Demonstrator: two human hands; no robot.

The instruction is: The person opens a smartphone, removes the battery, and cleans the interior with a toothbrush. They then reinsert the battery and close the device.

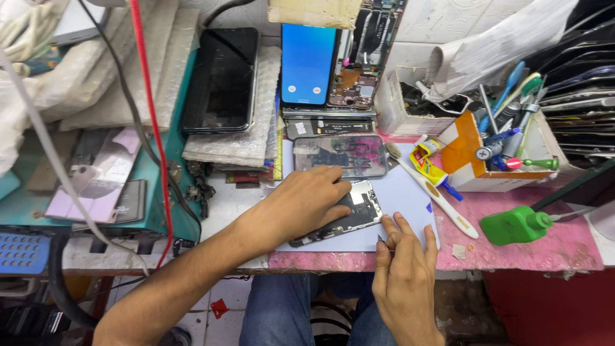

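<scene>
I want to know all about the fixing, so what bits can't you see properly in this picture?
Head view only:
- Opened phone: much of it hidden under the left hand.
- Whatever the right hand pinches at its fingers: too small to tell.
- Tools in the orange box: crowded, overlapping each other.
- Stack of screens: cut off by the right edge.
- Blue device: cut off by the left edge.

left hand [307, 202] flat, palm down, right hand [403, 269] fingers pinched together
</scene>
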